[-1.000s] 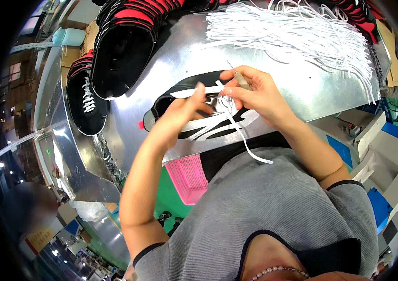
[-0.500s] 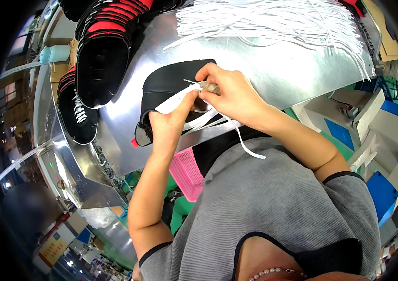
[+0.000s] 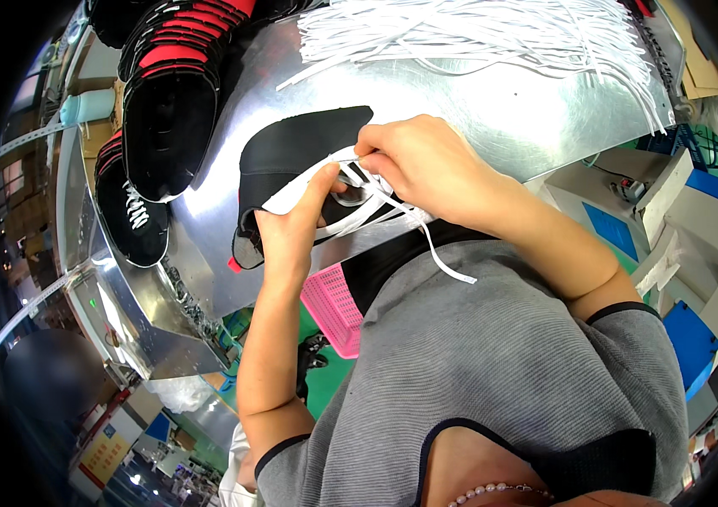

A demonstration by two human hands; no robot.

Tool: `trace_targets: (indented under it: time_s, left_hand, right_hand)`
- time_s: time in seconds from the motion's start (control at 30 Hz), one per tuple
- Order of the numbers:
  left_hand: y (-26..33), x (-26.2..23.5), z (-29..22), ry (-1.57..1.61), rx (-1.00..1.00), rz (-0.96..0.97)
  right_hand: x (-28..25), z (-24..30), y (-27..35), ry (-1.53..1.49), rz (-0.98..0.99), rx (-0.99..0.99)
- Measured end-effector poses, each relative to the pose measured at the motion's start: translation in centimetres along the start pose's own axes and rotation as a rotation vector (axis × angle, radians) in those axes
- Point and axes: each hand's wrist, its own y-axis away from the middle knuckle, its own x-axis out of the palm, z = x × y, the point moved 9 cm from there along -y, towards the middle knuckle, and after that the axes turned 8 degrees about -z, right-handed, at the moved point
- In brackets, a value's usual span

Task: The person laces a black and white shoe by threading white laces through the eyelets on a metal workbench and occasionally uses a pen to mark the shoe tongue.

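A black shoe upper [image 3: 296,152] with a white strip [image 3: 291,193] along its opening lies tilted at the near side of the metal table. My left hand [image 3: 291,232] grips it at the near side, thumb on the white strip and fingers inside the opening. White shoelace [image 3: 437,252] is threaded through the upper, with loops beside my left fingers and one loose end hanging toward my lap. My right hand [image 3: 435,165] is closed in a pinch at the far end of the white strip, on the lace. Its fingertips are partly hidden.
A large bunch of white shoelaces [image 3: 477,34] covers the far side of the metal table [image 3: 426,93]. Stacked black-and-red shoe uppers [image 3: 169,118] stand at the left. A pink basket [image 3: 334,311] sits below the table edge; white and blue boxes [image 3: 697,228] are at the right.
My right hand has turned over at the strip, and the tan wrapping on its finger is now hidden. The lace loops show more openly. The table and upper sit slightly further left in view.
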Motion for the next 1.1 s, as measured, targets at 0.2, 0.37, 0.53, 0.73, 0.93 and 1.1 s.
trace_targets:
  time_s: [0.2,0.37,0.53,0.73,0.93,1.1]
  left_hand:
    - [0.0,0.5,0.5,0.118,0.036,0.044]
    - [0.1,1.2,-0.5,0.144,0.133,0.057]
    - [-2.0,-0.8,3.2,0.114,-0.196,0.123]
    - [-1.5,0.7,1.0,0.187,-0.144,0.135]
    - [-2.6,0.6,2.4,0.143,-0.215,0.146]
    - [2.3,-2.9,-2.8,0.392,-0.163,0.330]
  right_hand:
    - [1.1,1.8,-1.7,0.219,0.233,-0.068]
    - [3.4,2.3,-2.3,0.293,0.239,-0.134]
    - [-1.1,1.2,-3.1,0.159,0.104,-0.007]
    - [1.8,-1.9,-3.1,-0.268,-0.157,-0.029]
    - [2.6,-1.5,-3.1,-0.124,-0.222,-0.083]
    - [2.1,-2.7,-3.2,-0.032,-0.290,0.021]
